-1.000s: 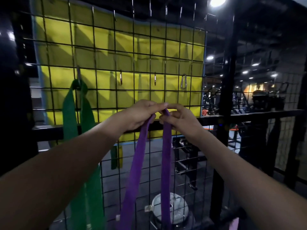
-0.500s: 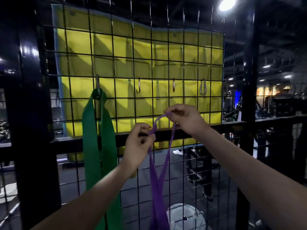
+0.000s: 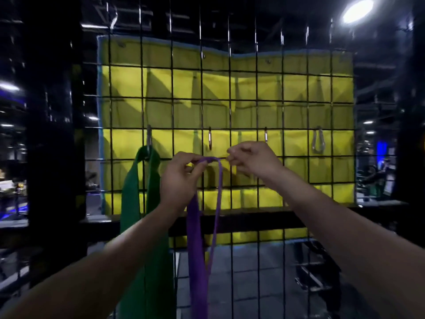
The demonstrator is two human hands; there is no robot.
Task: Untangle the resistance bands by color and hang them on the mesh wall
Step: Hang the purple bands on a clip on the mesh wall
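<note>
A purple resistance band (image 3: 195, 238) hangs as a long loop in front of the black mesh wall (image 3: 230, 100). My left hand (image 3: 181, 180) pinches the top of the loop, just below a carabiner (image 3: 210, 141) clipped to the mesh. My right hand (image 3: 253, 161) is curled beside the loop's top right end; whether it touches the band I cannot tell. A green band (image 3: 142, 215) hangs from the leftmost carabiner (image 3: 149, 139).
Two more carabiners (image 3: 265, 135) (image 3: 318, 142) hang on the same mesh row to the right. A yellow padded panel (image 3: 299, 88) sits behind the mesh. A black post (image 3: 53, 134) stands at left. Gym equipment lies on the floor beyond.
Both hands have lifted the purple loop's top closer to the row of carabiners. My left hand moved up to the loop's top; my right hand shifted right of it. The camera moved nearer.
</note>
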